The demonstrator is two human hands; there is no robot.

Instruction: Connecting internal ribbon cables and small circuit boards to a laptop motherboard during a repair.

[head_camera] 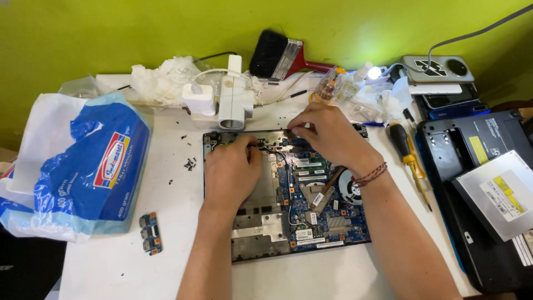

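Both hands rest knuckles-up on an opened laptop [311,222] lying mid-bench, its blue board bared. The left hand [232,169] is curled, fingertips pressed at a black cable near the far edge; the right hand [327,133] pinches something tiny there, too small to make out. Palms hide the parts beneath. A yellow screwdriver [410,158] lies just right, loose screws [190,164] left, a small board [150,233] nearer, a blue bag [94,172] at the left edge.
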